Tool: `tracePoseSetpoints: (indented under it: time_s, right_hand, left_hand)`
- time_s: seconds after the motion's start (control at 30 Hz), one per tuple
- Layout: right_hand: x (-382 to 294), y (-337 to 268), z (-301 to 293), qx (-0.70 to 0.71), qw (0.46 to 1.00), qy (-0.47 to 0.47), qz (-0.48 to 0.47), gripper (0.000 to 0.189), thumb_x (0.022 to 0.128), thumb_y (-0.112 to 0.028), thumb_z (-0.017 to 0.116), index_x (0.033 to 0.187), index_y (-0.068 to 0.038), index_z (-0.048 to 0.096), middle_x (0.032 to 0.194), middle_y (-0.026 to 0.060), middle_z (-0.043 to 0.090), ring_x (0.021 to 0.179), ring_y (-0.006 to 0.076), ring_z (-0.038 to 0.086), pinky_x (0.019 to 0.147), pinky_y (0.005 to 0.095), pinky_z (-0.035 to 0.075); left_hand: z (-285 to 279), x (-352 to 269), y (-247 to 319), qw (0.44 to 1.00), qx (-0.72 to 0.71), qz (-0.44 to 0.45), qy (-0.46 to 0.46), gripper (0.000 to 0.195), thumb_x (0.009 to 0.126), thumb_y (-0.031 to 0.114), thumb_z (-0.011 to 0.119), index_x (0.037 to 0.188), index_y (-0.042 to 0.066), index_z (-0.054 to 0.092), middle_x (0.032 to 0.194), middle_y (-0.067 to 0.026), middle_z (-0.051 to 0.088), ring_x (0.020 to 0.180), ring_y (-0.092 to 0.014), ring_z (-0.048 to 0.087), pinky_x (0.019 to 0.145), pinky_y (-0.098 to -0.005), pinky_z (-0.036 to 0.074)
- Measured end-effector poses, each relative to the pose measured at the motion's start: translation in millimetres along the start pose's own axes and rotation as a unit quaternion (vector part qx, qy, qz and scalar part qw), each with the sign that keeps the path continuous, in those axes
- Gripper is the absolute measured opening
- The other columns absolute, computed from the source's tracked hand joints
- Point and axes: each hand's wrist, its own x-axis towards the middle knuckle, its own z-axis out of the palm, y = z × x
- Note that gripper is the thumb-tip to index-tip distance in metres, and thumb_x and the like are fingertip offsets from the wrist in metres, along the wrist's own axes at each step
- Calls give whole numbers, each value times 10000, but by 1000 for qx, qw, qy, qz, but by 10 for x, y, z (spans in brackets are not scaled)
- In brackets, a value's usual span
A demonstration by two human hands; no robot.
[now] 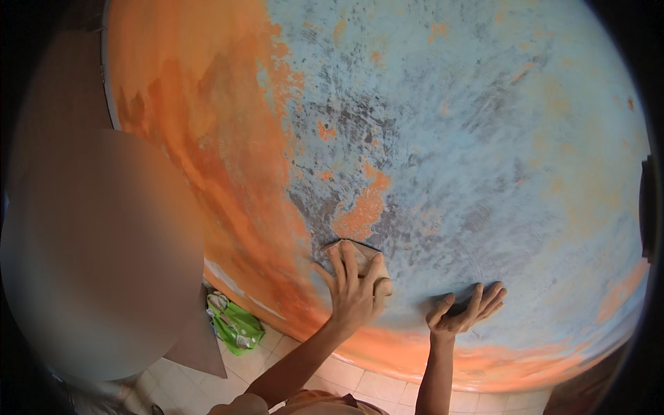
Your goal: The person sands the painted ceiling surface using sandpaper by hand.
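My left hand (355, 293) presses a folded sheet of sandpaper (365, 251) flat against a large painted surface (446, 155), fingers spread over its pale backing. The sheet's dark underside shows along its upper edge. To the right, my right hand (464, 314) holds nothing. Its fingers are apart, and the fingertips appear to rest on the same surface. Worn light blue, orange and dark grey layers show in patches around both hands. Just above the sandpaper lies a bare-looking orange patch (360, 212).
A green bag (236, 321) sits on the tiled floor (340, 376) at the lower left, below the surface's orange edge. A large blurred patch hides the left side. At the far right rim is a dark object (648, 210) I cannot identify.
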Motion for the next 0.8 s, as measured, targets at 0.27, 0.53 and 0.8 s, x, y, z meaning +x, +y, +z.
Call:
tracePoseSetpoints:
  time_s: [0.27, 0.53, 0.8]
  right_hand:
    - [5, 25, 7, 13, 1000, 8, -8, 508, 908, -187, 476, 1354, 47, 412, 1439, 316, 337, 1394, 451, 231, 1134, 563, 100]
    - [-8, 14, -9, 5, 1000, 2, 2, 506, 911, -191, 470, 1347, 59, 410, 1435, 316, 345, 1390, 454, 238, 1135, 560, 105]
    - [-6, 50, -23, -1, 1000, 2, -3, 502, 917, -197, 468, 1349, 50, 409, 1433, 317, 345, 1390, 452, 242, 1136, 561, 105]
  left_hand:
    - [-265, 1185, -609, 991, -54, -15, 118, 606, 939, 372, 380, 1452, 52, 337, 1487, -372, 123, 1363, -576, 94, 988, -752, 17]
    - [113, 13, -188, 992, -18, 73, 104, 517, 945, 387, 375, 1375, 126, 493, 1466, -371, 195, 1346, -592, 119, 953, -783, -19]
    - [-387, 1277, -494, 992, 41, 105, 57, 478, 938, 333, 383, 1379, 187, 497, 1494, -316, 202, 1333, -565, 178, 913, -776, 110]
